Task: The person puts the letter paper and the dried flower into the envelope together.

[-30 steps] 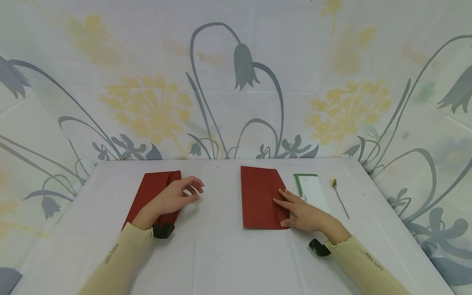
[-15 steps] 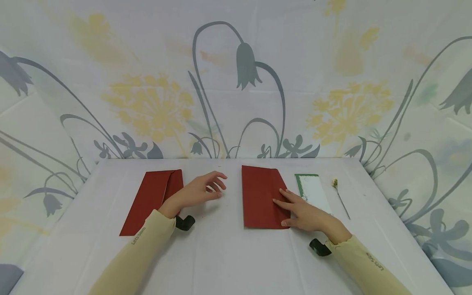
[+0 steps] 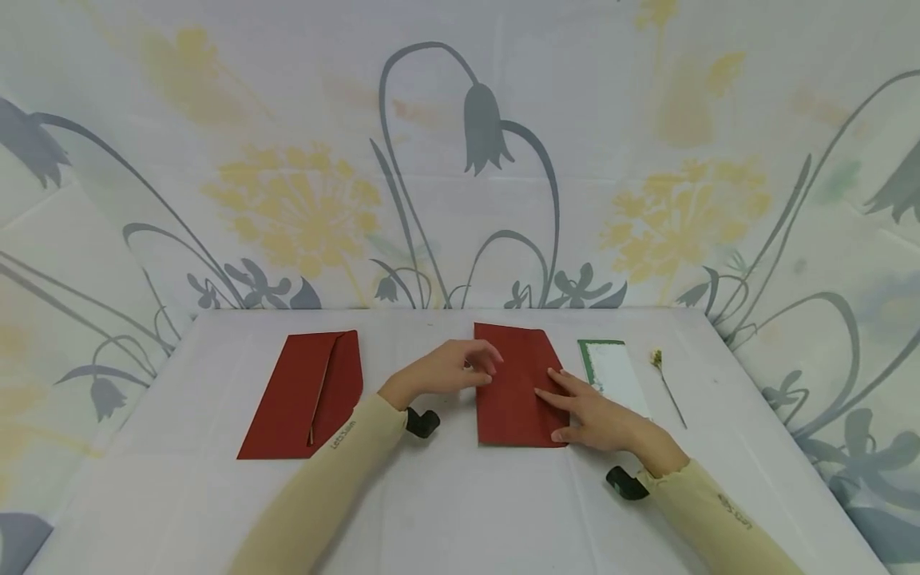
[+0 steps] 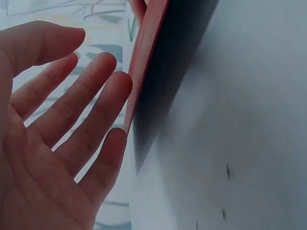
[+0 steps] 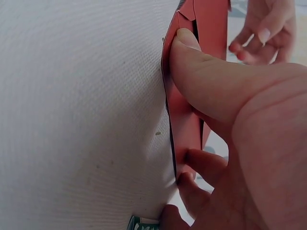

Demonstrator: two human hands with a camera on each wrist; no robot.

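Two red paper envelopes lie on the white table in the head view. The left envelope [image 3: 287, 399] has its flap folded over along its right side. On the right envelope [image 3: 513, 415], my right hand [image 3: 592, 415] rests with spread fingers along the flap side. Thumb and fingertips press on that flap in the right wrist view. My left hand [image 3: 453, 367] is over the right envelope's left edge, its fingers loosely bent with nothing in them. In the left wrist view, its fingertips are right beside the raised edge of the red envelope [image 4: 143, 57].
A white card with a green border [image 3: 614, 371] lies right of the right envelope, partly behind my right hand. Farther right is a dried flower stem with a pale yellow head [image 3: 656, 358]. A floral cloth backdrop [image 3: 431, 160] rises behind the table.
My left hand has moved right, from over the left envelope across the table to the right envelope, uncovering the left one. The right hand stays in place on its envelope.
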